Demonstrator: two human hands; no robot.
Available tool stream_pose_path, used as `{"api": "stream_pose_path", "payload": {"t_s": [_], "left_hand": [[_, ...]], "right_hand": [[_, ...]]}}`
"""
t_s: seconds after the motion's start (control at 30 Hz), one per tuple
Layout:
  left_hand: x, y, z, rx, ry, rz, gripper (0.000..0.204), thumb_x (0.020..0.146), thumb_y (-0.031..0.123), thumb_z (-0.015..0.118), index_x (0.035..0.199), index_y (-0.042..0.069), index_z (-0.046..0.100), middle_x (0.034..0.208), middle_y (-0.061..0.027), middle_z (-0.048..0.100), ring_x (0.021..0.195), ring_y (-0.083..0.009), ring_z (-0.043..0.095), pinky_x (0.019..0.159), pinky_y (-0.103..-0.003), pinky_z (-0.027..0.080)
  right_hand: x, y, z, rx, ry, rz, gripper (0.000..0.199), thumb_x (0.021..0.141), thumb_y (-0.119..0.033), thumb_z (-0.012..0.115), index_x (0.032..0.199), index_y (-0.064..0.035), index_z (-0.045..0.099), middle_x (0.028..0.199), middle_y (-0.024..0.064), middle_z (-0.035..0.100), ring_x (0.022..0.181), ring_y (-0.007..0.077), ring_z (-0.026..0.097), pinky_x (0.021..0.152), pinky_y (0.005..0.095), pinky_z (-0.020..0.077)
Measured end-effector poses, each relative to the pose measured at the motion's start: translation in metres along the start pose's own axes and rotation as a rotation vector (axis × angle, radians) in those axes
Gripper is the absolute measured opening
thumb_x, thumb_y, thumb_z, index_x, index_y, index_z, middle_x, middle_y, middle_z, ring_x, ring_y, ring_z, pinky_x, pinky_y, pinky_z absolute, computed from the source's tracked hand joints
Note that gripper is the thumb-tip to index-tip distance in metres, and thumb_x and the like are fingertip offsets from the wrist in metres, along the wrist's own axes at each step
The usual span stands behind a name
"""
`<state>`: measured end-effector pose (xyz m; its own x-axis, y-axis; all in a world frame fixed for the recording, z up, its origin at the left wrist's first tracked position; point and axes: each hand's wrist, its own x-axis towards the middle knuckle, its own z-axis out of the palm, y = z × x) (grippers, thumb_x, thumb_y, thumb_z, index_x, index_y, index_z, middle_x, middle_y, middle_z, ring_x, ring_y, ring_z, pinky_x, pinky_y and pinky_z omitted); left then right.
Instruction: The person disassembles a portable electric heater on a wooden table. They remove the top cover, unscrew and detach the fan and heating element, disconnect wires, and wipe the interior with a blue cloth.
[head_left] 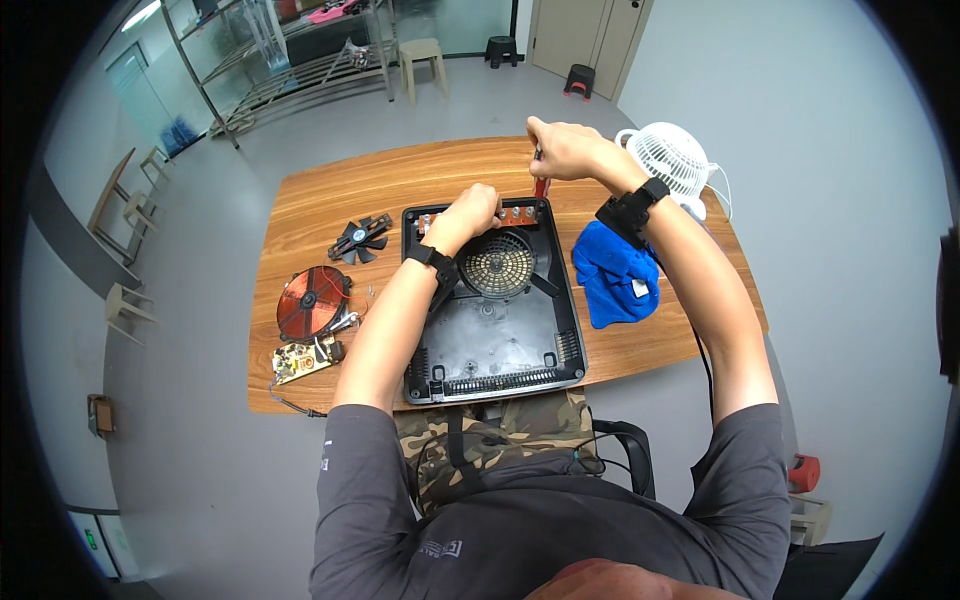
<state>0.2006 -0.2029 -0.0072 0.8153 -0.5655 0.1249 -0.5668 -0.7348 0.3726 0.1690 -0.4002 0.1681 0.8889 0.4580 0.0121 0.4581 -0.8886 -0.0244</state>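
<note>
A shallow black plastic housing (490, 345), like the base of an induction cooker, lies in front of me with a round vent grille in it. Along its far edge runs a narrow orange-brown circuit board (518, 215). My left hand (474, 212) is closed over the middle of that board, fingertips down at its near edge. My right hand (572, 150) is raised above the far right corner, closed round a screwdriver (541, 187) with a red and dark handle. The screwdriver points down toward the board's right end; its tip is too small to make out.
On the wooden table (400, 170), left of the housing, lie a black fan (360, 238), a copper coil (312, 302) and a green-beige circuit board (303, 358) with a cable. To the right are a blue cloth (615, 275) and a white caged fan (670, 160).
</note>
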Motion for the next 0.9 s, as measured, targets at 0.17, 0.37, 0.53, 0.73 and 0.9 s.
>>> {"api": "stream_pose_path", "payload": {"t_s": [0.17,0.37,0.53,0.73,0.9], "left_hand": [[0.002,0.002,0.000,-0.016,-0.021,-0.036,0.028,0.072,0.011,0.084,0.097,0.000,0.077,0.095,-0.0217,0.073,0.095,-0.0375,0.070,0.085,-0.043,0.056],[0.000,-0.004,0.001,-0.012,0.020,-0.002,0.029,0.072,0.013,0.085,0.096,0.000,0.077,0.096,-0.0216,0.073,0.096,-0.0373,0.070,0.085,-0.043,0.056],[0.004,0.002,-0.002,0.010,-0.059,-0.054,0.029,0.073,0.013,0.085,0.098,0.002,0.077,0.097,-0.0224,0.073,0.097,-0.0381,0.070,0.087,-0.044,0.056],[0.004,-0.001,0.002,0.030,-0.033,-0.042,0.030,0.073,0.013,0.084,0.099,0.003,0.077,0.096,-0.0221,0.073,0.097,-0.0382,0.070,0.087,-0.043,0.056],[0.002,0.001,0.000,0.027,-0.026,-0.051,0.030,0.072,0.012,0.084,0.100,0.002,0.076,0.097,-0.0223,0.073,0.096,-0.0383,0.070,0.087,-0.043,0.056]], "right_hand": [[0.000,0.001,0.009,-0.024,0.088,-0.017,0.051,0.088,-0.051,0.067,0.108,-0.0034,0.062,0.091,0.0188,0.073,0.091,0.0405,0.070,0.081,0.0482,0.0553],[0.001,-0.009,-0.004,-0.181,-0.044,0.207,0.053,0.091,-0.044,0.064,0.123,-0.0016,0.061,0.102,0.0201,0.074,0.098,0.0372,0.071,0.086,0.0467,0.0559],[-0.002,0.012,0.002,0.063,-0.012,-0.099,0.047,0.086,-0.030,0.069,0.123,-0.0067,0.054,0.105,0.0176,0.070,0.100,0.0357,0.069,0.086,0.0451,0.0544],[0.000,0.000,0.011,-0.031,0.110,-0.002,0.033,0.092,-0.031,0.063,0.113,-0.0069,0.054,0.104,0.0193,0.067,0.094,0.0369,0.068,0.082,0.0478,0.0535],[0.004,0.004,0.018,0.016,0.188,-0.028,0.031,0.095,-0.031,0.057,0.110,-0.0042,0.054,0.105,0.0209,0.065,0.093,0.0388,0.067,0.081,0.0493,0.0529]]}}
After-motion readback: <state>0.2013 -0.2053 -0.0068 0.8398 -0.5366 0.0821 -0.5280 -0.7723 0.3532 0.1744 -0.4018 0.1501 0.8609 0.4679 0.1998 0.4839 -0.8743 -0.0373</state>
